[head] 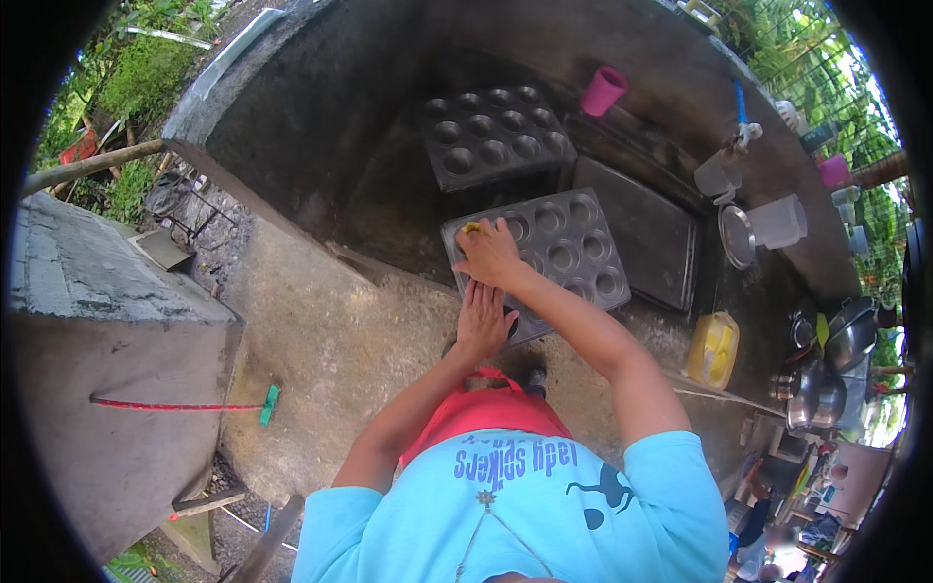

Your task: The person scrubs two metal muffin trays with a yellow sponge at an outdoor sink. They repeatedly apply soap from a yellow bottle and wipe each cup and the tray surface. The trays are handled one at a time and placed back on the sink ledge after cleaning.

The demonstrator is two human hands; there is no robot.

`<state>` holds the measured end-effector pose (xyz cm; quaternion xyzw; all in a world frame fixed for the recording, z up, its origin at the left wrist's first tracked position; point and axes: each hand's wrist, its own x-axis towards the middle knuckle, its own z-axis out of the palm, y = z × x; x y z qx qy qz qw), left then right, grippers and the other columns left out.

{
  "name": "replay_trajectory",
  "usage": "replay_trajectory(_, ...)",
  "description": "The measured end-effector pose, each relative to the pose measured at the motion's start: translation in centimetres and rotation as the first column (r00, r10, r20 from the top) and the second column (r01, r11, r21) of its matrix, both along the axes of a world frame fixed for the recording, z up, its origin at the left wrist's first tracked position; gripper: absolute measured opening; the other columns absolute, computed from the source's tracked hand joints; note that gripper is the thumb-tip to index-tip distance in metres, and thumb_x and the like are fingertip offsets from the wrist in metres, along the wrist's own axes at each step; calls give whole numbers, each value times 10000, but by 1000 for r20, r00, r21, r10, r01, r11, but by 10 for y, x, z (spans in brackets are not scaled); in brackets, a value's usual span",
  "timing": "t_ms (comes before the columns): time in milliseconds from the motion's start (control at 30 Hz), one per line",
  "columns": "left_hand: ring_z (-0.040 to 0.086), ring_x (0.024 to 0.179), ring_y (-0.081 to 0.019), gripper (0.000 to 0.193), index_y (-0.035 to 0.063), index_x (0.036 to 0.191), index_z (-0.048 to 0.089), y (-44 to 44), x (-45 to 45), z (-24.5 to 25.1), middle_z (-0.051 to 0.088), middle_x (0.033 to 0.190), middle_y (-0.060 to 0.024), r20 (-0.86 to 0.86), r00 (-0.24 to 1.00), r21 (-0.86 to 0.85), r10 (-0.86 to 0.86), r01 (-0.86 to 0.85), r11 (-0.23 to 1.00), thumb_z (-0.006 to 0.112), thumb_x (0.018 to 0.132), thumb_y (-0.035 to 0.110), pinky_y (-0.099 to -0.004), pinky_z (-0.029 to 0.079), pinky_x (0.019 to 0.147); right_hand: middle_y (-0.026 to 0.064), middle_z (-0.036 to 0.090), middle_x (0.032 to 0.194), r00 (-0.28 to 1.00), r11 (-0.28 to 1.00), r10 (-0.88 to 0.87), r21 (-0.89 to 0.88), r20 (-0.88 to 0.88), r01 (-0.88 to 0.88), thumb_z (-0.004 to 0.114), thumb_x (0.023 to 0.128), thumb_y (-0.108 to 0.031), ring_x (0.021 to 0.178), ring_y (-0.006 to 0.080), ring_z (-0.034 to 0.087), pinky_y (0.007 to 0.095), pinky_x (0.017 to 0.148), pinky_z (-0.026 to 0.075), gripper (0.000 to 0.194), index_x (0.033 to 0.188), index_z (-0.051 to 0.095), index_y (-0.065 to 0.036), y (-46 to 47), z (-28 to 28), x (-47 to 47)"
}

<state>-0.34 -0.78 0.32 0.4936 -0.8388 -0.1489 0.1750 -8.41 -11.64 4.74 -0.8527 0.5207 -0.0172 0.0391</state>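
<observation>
A grey metal muffin tin (563, 255) with several round cups lies tilted at the near edge of a dark concrete wash basin (328, 138). My right hand (490, 253) is on its far left corner, fingers closed over a yellow sponge (471, 227) that is mostly hidden. Over the tin's left edge lies my left hand (482, 321), holding it, with fingers extended and thumb spread. The two hands touch or nearly touch. Behind them, a second muffin tin (503, 135) sits deeper in the basin.
Flat dark trays (634, 226) lie right of the tins. A pink cup (603, 90), a clear pitcher (778, 221), a tap (746, 131), a yellow jug (713, 350) and metal pots (816, 397) line the basin's back and right. A green-headed brush (270, 405) leans at left.
</observation>
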Motion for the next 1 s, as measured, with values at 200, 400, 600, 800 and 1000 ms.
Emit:
replay_trajectory(200,322,1309,-376,666,-62,1329,368,-1,2,-2,406,1323,-247,-41,999,-52,-14,12,999,562,861,370,-492,187,1119,115,689,873,971,960,-238,156,8,233,664,779,-310,1008,261,571,436,864,328,359,1045,575,-85,-5,-9,24)
replay_trajectory(400,318,1323,-367,687,-62,1350,348,1,2,-2,396,1350,-236,-16,1000,20,-17,18,1000,557,866,379,-490,189,1120,120,693,882,982,981,-189,26,-26,190,605,777,-144,972,294,590,452,771,394,265,1031,571,-77,-7,-8,10)
replay_trajectory(600,267,1367,-342,731,-68,1378,325,0,3,-6,354,1415,-219,56,998,-21,-23,24,999,534,876,420,-453,142,1145,115,666,862,937,960,-278,30,211,278,611,799,-210,894,318,583,472,707,425,233,976,590,-60,24,3,-36)
replay_trajectory(800,269,1367,-348,732,-65,1375,329,-1,1,-10,347,1424,-219,48,999,-25,-16,17,1000,550,863,409,-464,146,1143,112,637,947,984,978,-144,-138,103,157,581,841,-333,857,306,576,462,751,395,311,995,575,-63,80,-16,-74)
replay_trajectory(1000,256,1375,-348,729,-63,1375,341,-2,1,-12,347,1427,-222,98,995,-73,-29,36,997,521,874,435,-458,129,1147,125,661,922,942,937,-330,139,55,320,579,807,-487,982,292,570,443,833,340,489,1042,550,-59,76,-1,-50)
